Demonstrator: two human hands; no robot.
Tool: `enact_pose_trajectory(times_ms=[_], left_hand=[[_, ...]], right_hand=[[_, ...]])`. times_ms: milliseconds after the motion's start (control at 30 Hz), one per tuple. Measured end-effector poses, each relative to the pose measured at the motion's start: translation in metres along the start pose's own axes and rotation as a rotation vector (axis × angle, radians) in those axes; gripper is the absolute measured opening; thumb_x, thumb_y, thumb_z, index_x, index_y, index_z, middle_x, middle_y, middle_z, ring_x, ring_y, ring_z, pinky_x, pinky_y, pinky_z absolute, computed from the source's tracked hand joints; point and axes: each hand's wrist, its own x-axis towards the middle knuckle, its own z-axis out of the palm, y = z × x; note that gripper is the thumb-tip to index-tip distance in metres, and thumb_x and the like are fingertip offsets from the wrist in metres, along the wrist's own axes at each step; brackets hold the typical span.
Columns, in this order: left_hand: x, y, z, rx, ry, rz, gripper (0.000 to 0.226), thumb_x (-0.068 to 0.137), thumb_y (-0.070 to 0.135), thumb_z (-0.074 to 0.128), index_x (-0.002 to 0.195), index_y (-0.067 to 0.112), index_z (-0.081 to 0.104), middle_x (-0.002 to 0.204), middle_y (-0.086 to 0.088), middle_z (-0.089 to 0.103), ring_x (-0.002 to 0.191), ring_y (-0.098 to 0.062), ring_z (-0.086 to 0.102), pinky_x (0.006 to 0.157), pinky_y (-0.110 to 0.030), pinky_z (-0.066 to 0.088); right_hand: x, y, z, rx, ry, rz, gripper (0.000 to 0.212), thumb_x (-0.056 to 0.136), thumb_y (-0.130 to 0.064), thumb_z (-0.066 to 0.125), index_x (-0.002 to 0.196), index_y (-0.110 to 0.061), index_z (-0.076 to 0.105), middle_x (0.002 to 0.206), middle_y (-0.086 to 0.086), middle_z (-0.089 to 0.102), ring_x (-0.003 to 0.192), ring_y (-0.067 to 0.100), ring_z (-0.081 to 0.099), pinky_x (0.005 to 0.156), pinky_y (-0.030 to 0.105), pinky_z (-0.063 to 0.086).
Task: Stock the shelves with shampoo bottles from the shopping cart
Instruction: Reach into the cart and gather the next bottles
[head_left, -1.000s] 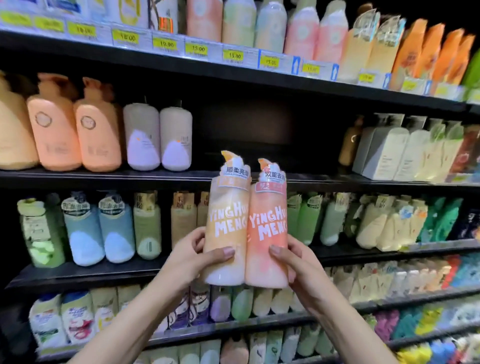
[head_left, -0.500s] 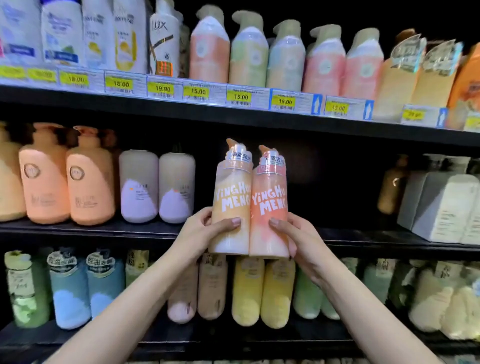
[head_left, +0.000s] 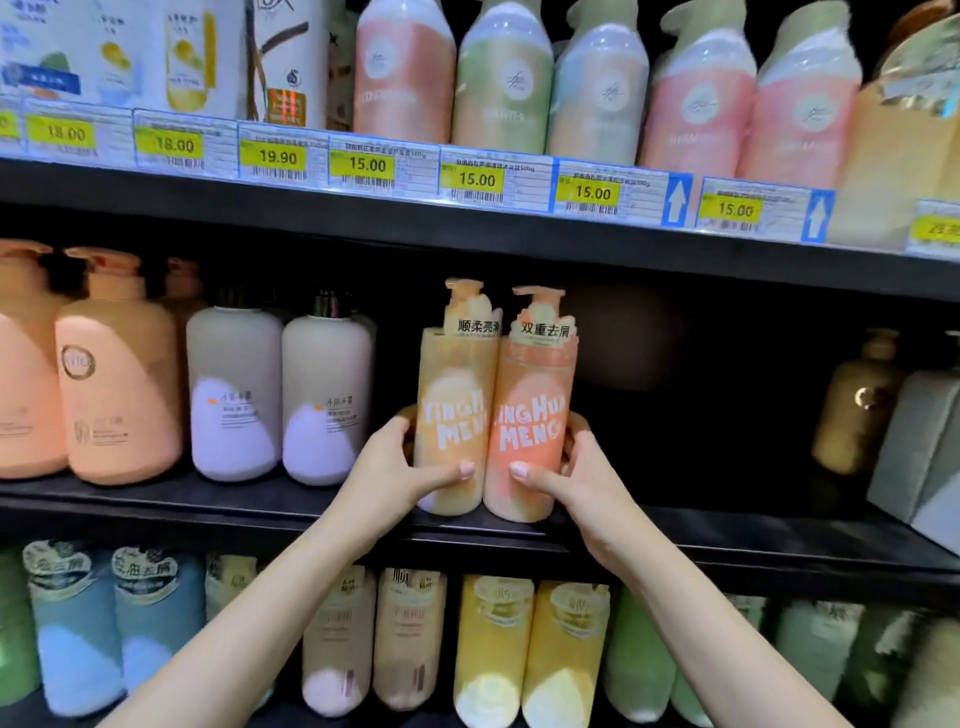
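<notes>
Two tall pump bottles stand upright side by side at the front of the middle black shelf (head_left: 727, 535). The yellow-orange shampoo bottle (head_left: 454, 395) is on the left, and my left hand (head_left: 395, 475) grips its lower half, thumb across the front. The pink-orange shampoo bottle (head_left: 535, 400) touches it on the right, held by my right hand (head_left: 566, 478) in the same way. Both bottles read "YINGHUA MENG". Their bases look level with the shelf board; whether they rest on it I cannot tell.
Two lilac-white bottles (head_left: 280, 395) and orange pump bottles (head_left: 119, 369) fill the shelf to the left. A dark gap lies right of my hands, then a gold bottle (head_left: 857, 405) and grey boxes (head_left: 919, 452). Price tags (head_left: 475, 179) line the shelf above. Several bottles crowd the shelf below.
My hands have carried both bottles up and forward from in front of the lower shelves into the middle shelf's gap. The view has moved closer and upward.
</notes>
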Motion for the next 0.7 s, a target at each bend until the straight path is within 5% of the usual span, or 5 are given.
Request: enact_pose_trajectory(times_ms=[133, 333, 567, 700], left_hand=[[0.003, -0.008, 0.0, 0.035, 0.041, 0.0, 0.072, 0.066, 0.021, 0.084, 0.125, 0.027, 0.044, 0.112, 0.016, 0.061, 0.103, 0.005, 0.058, 0.092, -0.022, 0.048], [-0.002, -0.012, 0.005, 0.283, 0.178, 0.033, 0.087, 0.053, 0.044, 0.086, 0.124, 0.021, 0.042, 0.118, 0.003, 0.057, 0.107, -0.012, 0.057, 0.092, -0.033, 0.049], [0.007, -0.003, 0.013, 0.45, 0.209, -0.06, 0.049, 0.073, 0.037, 0.077, 0.098, 0.008, 0.046, 0.099, -0.005, 0.061, 0.098, -0.028, 0.058, 0.072, -0.033, 0.043], [0.033, -0.002, 0.022, 0.52, 0.145, -0.154, 0.043, 0.083, 0.024, 0.068, 0.109, 0.002, 0.042, 0.114, -0.017, 0.06, 0.106, -0.034, 0.058, 0.08, -0.034, 0.047]], right_hand=[[0.002, 0.005, -0.001, -0.069, -0.022, 0.017, 0.065, 0.079, -0.014, 0.074, 0.131, -0.027, 0.038, 0.126, -0.002, 0.06, 0.113, 0.009, 0.06, 0.1, 0.034, 0.048], [-0.002, 0.0, 0.007, -0.239, 0.136, 0.018, 0.082, 0.066, -0.022, 0.086, 0.132, -0.022, 0.037, 0.115, -0.008, 0.06, 0.102, 0.004, 0.06, 0.087, 0.027, 0.052], [0.019, -0.012, 0.004, -0.519, 0.083, 0.037, 0.066, 0.064, -0.023, 0.087, 0.117, -0.015, 0.049, 0.102, -0.003, 0.065, 0.088, 0.011, 0.064, 0.069, 0.019, 0.051], [0.044, -0.007, 0.008, -0.508, 0.079, 0.067, 0.068, 0.066, -0.019, 0.085, 0.122, -0.014, 0.047, 0.109, 0.001, 0.062, 0.092, 0.015, 0.06, 0.072, 0.021, 0.049]])
